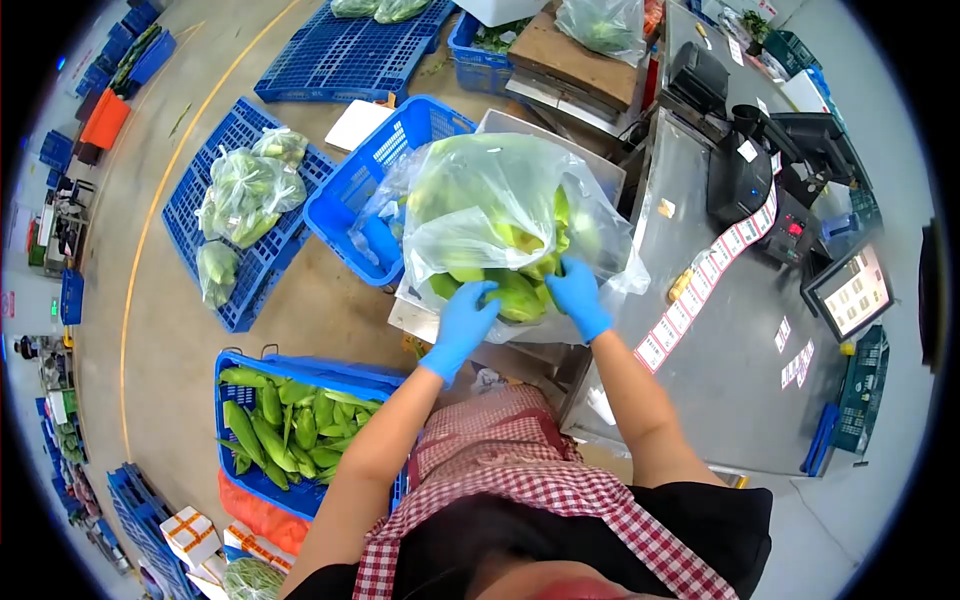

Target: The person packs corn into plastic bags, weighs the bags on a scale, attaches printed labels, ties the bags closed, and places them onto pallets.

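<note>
Fingers L & R on corn in clear bag, grip unclear; blue crate w/ corn.

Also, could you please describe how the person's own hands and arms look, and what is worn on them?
The left hand and the right hand each wear a plain, light blue glove that reaches about to the wrist. The forearms are bare, with no watch visible. Above them are short black sleeves.
</note>
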`<state>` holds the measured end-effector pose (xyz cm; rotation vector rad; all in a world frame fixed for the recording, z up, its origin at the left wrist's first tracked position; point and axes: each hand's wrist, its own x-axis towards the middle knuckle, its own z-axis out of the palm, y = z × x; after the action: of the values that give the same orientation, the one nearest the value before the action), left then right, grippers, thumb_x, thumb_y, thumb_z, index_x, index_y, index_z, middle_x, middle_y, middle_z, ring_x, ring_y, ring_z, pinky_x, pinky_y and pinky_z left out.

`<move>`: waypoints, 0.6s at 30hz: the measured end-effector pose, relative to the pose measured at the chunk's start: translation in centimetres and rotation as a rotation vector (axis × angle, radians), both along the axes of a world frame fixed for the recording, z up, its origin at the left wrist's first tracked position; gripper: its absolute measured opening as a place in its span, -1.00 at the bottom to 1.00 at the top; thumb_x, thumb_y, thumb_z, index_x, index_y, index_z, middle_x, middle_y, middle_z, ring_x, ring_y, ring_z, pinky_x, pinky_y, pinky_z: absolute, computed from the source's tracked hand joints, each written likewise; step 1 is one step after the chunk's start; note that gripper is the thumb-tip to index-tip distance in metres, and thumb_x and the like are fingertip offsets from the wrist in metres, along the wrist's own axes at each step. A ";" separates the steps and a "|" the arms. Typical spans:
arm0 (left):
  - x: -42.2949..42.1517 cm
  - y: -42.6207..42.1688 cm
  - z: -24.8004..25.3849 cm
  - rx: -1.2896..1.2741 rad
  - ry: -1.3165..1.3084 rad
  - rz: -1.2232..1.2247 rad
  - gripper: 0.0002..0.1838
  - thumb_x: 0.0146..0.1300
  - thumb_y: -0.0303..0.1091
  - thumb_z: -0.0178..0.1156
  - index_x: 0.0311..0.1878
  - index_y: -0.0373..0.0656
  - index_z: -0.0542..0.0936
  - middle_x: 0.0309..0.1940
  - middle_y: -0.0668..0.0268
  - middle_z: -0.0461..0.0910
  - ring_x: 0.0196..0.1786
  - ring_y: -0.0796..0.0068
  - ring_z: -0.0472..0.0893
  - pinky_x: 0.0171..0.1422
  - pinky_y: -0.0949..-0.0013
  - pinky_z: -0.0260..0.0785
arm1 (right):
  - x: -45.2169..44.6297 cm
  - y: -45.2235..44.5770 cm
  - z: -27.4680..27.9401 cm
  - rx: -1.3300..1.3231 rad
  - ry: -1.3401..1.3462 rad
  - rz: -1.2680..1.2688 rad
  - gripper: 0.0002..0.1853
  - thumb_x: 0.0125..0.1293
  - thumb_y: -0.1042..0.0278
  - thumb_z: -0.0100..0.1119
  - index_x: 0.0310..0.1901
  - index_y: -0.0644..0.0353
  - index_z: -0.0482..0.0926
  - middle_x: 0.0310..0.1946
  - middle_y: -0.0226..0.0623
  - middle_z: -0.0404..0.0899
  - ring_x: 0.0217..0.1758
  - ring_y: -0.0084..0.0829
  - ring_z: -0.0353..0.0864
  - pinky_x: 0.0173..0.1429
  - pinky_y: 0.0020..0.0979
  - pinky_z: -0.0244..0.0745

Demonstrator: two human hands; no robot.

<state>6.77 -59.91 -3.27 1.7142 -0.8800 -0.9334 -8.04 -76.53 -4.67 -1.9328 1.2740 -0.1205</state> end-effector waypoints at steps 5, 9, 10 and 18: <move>-0.1 4.3 4.5 0.157 0.596 0.145 -0.59 0.21 -0.24 0.14 0.10 -0.20 0.46 -0.11 0.28 0.55 -0.09 0.46 0.54 -0.01 0.47 0.36 | -1.8 3.6 7.2 -0.017 0.228 0.366 -0.64 -0.03 0.13 0.08 -0.27 0.23 0.57 -0.39 0.02 0.57 -0.32 -0.04 0.57 -0.20 -0.15 0.45; -3.2 8.3 4.5 0.408 1.084 -0.041 -0.54 0.27 -0.12 0.03 0.21 -0.02 0.33 0.04 0.30 0.46 -0.02 0.41 0.51 -0.03 0.31 0.42 | -0.5 9.7 11.9 0.354 0.289 0.839 -0.60 0.13 0.00 -0.02 -0.32 0.20 0.58 -0.39 0.01 0.57 -0.39 -0.05 0.55 -0.24 -0.14 0.41; -4.0 8.9 3.9 0.373 1.159 0.083 -0.55 0.26 -0.19 0.03 0.20 -0.07 0.33 0.05 0.27 0.45 0.00 0.36 0.50 0.01 0.27 0.41 | -0.1 11.2 10.6 0.407 0.215 0.846 -0.58 0.14 -0.03 -0.04 -0.35 0.20 0.58 -0.42 0.00 0.57 -0.43 -0.06 0.53 -0.27 -0.16 0.40; 7.4 12.0 6.0 0.001 1.013 0.286 -0.54 -0.03 -0.55 0.02 0.05 -0.22 0.43 -0.03 0.13 0.48 -0.04 0.26 0.52 0.04 0.29 0.43 | -2.6 11.6 10.0 0.510 -0.219 0.831 -0.51 0.20 -0.08 0.04 -0.06 0.18 0.53 -0.20 -0.08 0.58 -0.19 -0.16 0.57 -0.06 -0.28 0.44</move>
<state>14.17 -47.91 2.73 1.0761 0.0366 -1.3797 -10.67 -64.94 5.28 -1.7740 0.2480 0.3708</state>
